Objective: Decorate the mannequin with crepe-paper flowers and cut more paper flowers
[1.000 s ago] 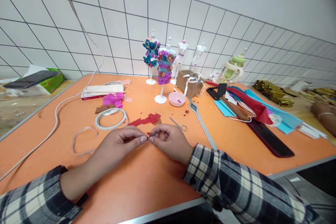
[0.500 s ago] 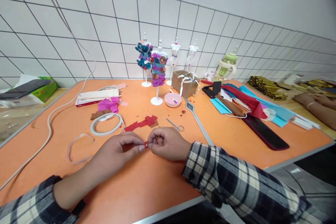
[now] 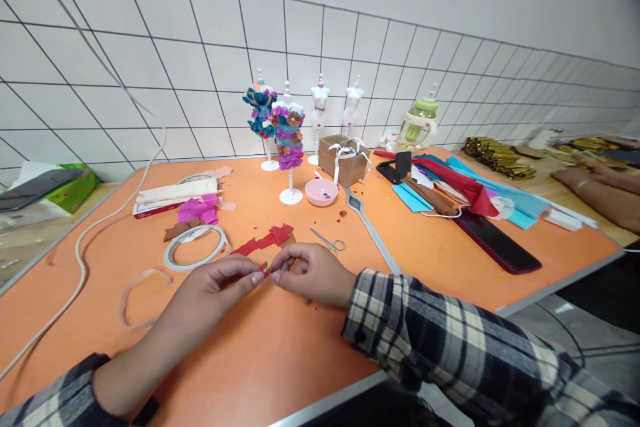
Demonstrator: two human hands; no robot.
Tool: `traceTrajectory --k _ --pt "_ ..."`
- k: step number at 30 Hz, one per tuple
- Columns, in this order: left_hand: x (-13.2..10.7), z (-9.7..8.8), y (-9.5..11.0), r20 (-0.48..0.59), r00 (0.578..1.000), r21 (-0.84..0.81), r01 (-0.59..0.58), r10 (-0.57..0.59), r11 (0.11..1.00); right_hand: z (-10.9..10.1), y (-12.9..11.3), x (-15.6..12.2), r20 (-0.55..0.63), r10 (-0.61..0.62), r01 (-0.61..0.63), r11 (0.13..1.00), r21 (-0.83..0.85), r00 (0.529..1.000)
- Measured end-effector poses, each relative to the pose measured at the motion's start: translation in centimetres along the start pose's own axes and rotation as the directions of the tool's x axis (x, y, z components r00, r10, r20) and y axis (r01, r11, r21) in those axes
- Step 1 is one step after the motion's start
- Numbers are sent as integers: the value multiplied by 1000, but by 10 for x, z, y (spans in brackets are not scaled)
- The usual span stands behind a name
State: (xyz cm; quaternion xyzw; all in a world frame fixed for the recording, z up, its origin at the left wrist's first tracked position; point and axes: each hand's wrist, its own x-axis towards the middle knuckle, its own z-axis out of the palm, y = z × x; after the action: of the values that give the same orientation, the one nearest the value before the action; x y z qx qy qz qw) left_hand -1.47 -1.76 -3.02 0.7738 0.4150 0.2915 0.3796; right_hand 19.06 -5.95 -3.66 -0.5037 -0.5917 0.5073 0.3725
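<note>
Above the orange table, my left hand (image 3: 217,287) pinches a tiny red and brown paper piece (image 3: 265,269) between thumb and fingertips. From the other side, my right hand (image 3: 315,273) closes thumb and forefinger at the piece's brown edge; whether it grips firmly is hard to see. Just beyond the hands lie red crepe paper scraps (image 3: 274,237) and small scissors (image 3: 331,241), partly hidden by my right hand. A white tape roll (image 3: 171,255) lies flat past my left hand, with a curled pale strip (image 3: 125,297) nearer my forearm.
Dress-form stands, one with purple and blue paper flowers (image 3: 289,140), rise behind a pink bowl (image 3: 321,193) and a brown box (image 3: 345,163). On the right are a grey zipper (image 3: 373,230), a phone (image 3: 495,240) and coloured paper (image 3: 465,190). Another person's arm (image 3: 595,197) rests far right.
The view has shifted, so the table's contents appear slightly further left. My right hand's fingers have uncurled a little, its thumb now showing along the piece. My left hand keeps its pinch.
</note>
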Motion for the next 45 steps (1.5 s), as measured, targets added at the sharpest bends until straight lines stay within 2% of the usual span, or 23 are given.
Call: traceTrajectory --k 7,17,23,28,31,35,40,45 --pt "-5 1 -2 38 999 97 -17 14 995 4 1 1 47 61 -67 986 150 997" --pt "-5 -1 4 30 999 152 -34 30 988 -2 -2 1 113 114 -133 974 181 987" --pt "-6 0 3 47 999 142 -16 9 990 -1 0 1 52 80 -87 983 161 995" --pt "-7 1 9 47 999 7 16 -17 1000 1 -5 0 -18 78 -77 994 75 997" --pt "-6 1 9 35 999 31 -5 4 1000 2 -5 -1 -57 11 -13 999 -34 998" --pt "-5 0 7 3 1000 45 1 -1 999 3 -3 -1 -79 -79 72 993 -91 994" --pt "-6 -1 5 0 1000 68 -5 5 998 2 -2 -2 -140 -230 206 964 -166 963" --pt "-5 2 4 21 1000 81 -4 2 997 3 -1 -2 -142 -262 230 951 -209 955"
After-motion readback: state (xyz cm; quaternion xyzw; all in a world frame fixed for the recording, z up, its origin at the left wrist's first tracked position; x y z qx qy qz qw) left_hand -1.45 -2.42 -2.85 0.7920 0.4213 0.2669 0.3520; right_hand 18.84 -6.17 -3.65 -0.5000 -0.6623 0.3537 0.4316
